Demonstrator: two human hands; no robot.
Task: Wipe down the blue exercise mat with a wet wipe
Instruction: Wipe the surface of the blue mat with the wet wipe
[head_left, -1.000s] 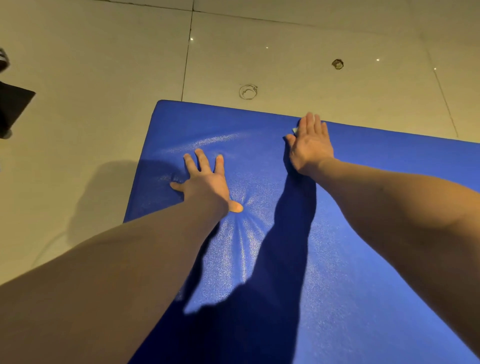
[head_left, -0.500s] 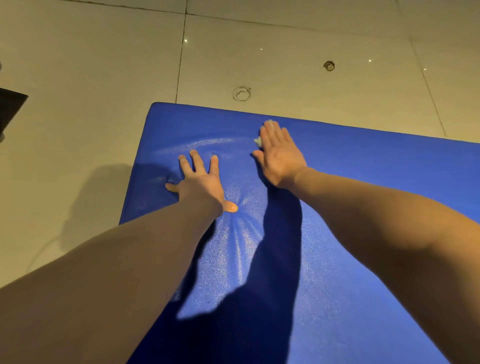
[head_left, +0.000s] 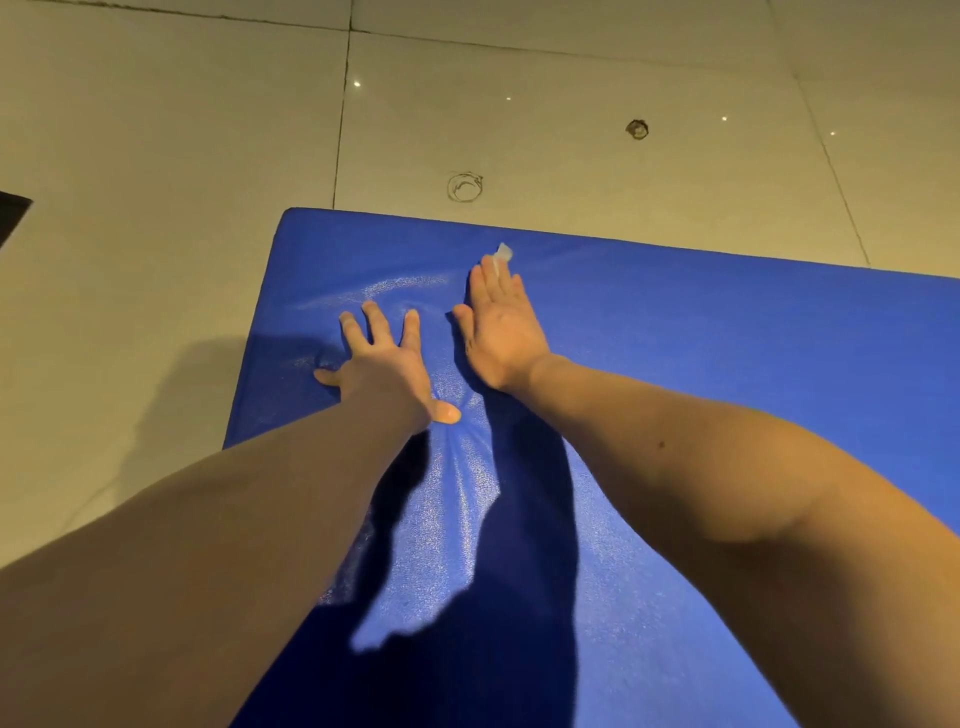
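Observation:
The blue exercise mat (head_left: 701, 364) lies on a tiled floor and fills the lower right of the view. My left hand (head_left: 387, 364) presses flat on the mat near its far left corner, fingers spread, and the padding dimples under it. Just to its right, my right hand (head_left: 501, 327) lies flat with straight fingers together, pressing a pale wet wipe (head_left: 503, 253) onto the mat. Only a small tip of the wipe shows beyond the fingertips; the rest is hidden under the palm.
Beige floor tiles (head_left: 156, 156) surround the mat on the left and far side. A ring mark (head_left: 464, 187) and a small hole (head_left: 637, 129) sit on the floor past the mat's far edge. A dark object (head_left: 10, 213) shows at the left border.
My right hand slid leftward across the mat with the wipe, from the middle of the far edge to just beside my left hand. My left hand stayed planted.

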